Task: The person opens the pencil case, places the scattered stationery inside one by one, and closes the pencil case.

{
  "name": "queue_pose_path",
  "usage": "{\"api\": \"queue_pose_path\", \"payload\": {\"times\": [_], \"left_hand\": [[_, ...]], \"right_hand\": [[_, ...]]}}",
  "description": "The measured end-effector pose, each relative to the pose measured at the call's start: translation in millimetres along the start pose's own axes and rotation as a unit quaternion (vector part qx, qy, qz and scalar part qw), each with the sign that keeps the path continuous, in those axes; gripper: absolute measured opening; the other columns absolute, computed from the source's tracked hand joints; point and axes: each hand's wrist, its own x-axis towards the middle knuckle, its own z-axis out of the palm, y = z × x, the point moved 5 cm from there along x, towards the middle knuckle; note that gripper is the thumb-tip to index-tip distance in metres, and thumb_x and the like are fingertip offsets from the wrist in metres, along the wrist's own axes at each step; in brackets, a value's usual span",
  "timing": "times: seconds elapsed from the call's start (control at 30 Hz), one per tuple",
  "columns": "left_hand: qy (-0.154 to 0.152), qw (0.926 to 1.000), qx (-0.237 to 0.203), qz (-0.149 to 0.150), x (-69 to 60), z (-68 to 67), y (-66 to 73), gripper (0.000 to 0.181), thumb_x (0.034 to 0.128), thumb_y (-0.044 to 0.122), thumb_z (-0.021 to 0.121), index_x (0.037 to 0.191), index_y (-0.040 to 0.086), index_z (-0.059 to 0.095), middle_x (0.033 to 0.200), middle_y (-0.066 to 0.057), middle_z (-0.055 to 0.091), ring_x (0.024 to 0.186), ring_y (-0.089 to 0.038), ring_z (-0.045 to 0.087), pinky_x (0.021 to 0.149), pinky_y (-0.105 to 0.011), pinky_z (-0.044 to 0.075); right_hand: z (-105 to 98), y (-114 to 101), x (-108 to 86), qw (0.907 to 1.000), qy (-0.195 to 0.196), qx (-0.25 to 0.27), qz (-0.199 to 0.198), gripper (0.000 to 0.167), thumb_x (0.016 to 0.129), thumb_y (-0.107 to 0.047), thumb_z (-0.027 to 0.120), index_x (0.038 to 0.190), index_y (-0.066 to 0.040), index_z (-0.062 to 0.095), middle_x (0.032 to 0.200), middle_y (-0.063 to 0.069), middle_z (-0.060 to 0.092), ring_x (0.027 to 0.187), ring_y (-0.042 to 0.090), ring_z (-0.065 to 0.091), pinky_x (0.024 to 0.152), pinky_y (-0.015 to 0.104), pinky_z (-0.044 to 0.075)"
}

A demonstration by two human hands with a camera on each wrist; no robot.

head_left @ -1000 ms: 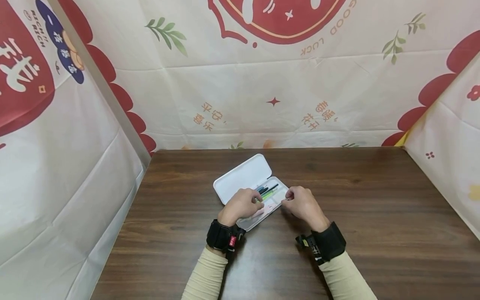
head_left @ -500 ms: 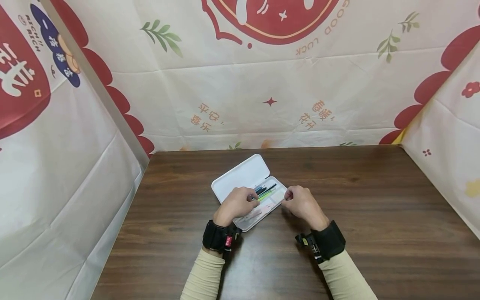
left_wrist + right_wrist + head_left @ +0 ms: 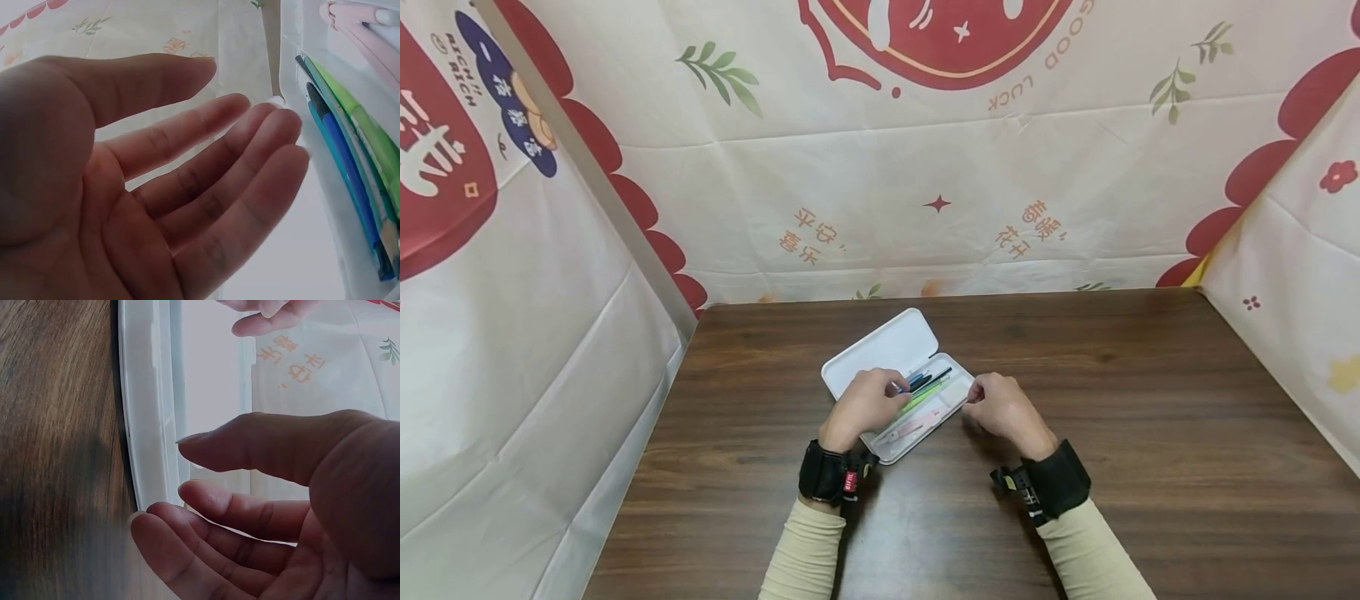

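A white pencil case [image 3: 883,352] lies open on the table, its lid folded back to the upper left. Its tray holds several pens and pencils, among them a blue pen [image 3: 344,156] and a light green pen [image 3: 369,134]. A slim pink item [image 3: 365,44] lies in another part of the tray; its kind is unclear. My left hand [image 3: 867,404] hovers over the case near the hinge, fingers loosely bent and holding nothing. At the right corner of the tray, my right hand [image 3: 1003,408] has its fingertips by the rim, thumb and forefinger apart.
The brown wooden table [image 3: 1150,433] extends around the case on all sides. A printed white cloth [image 3: 880,183] hangs behind the far edge, with more cloth at the left and right. Both wrists carry black straps with cameras.
My left hand has drawn left, off the pens toward the lid, uncovering more of the tray and the pink item. My right hand has stayed at the tray's corner.
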Motion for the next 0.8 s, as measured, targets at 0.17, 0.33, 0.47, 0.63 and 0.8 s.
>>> {"api": "queue_pose_path", "payload": {"times": [0.17,0.33,0.47,0.63,0.8], "left_hand": [[0.008,1.0000,-0.002,0.004,-1.7,-3.4,0.1,0.013,0.0929,0.019,0.068,0.100,0.011,0.074,0.085,-0.004,0.071,0.073,-0.012,0.060,0.063,-0.026,0.047],[0.013,0.9999,-0.001,0.005,-3.3,-8.4,-0.8,0.015,0.0936,0.019,0.067,0.103,0.009,0.074,0.086,-0.006,0.072,0.074,-0.013,0.061,0.064,-0.028,0.048],[0.014,0.9999,-0.002,0.002,-3.7,-15.7,-1.9,0.018,0.0947,0.019,0.066,0.107,0.007,0.073,0.090,-0.007,0.071,0.077,-0.015,0.062,0.068,-0.031,0.049],[0.038,0.9992,0.007,0.005,-3.6,-32.5,-3.8,0.021,0.0950,0.020,0.066,0.110,0.006,0.072,0.094,-0.009,0.072,0.082,-0.018,0.065,0.073,-0.034,0.052],[0.073,0.9973,0.004,-0.004,-6.1,-54.0,-7.2,0.021,0.0950,0.020,0.066,0.109,0.006,0.073,0.094,-0.010,0.072,0.085,-0.021,0.067,0.074,-0.037,0.053]], "right_hand": [[1.1,-0.1,-0.1,1.0000,-0.006,-0.002,-0.002,0.012,0.087,-0.009,0.069,0.083,-0.002,0.060,0.071,0.006,0.055,0.060,0.018,0.050,0.053,0.029,0.039],[0.9,0.1,-0.3,1.0000,-0.008,-0.002,0.004,0.011,0.088,-0.009,0.068,0.083,-0.003,0.060,0.070,0.006,0.055,0.060,0.018,0.050,0.053,0.029,0.039],[1.0,-0.3,-0.4,0.9999,-0.010,-0.003,0.004,0.011,0.088,-0.009,0.068,0.084,-0.003,0.061,0.071,0.006,0.054,0.060,0.019,0.050,0.054,0.029,0.039],[2.7,-0.6,-0.2,0.9998,-0.017,-0.003,0.006,0.011,0.088,-0.010,0.068,0.084,-0.003,0.061,0.071,0.006,0.055,0.061,0.019,0.050,0.054,0.029,0.039],[4.7,-0.4,0.0,0.9996,-0.027,-0.005,0.009,0.011,0.089,-0.011,0.069,0.086,-0.003,0.062,0.072,0.006,0.055,0.062,0.019,0.051,0.054,0.029,0.040]]}}
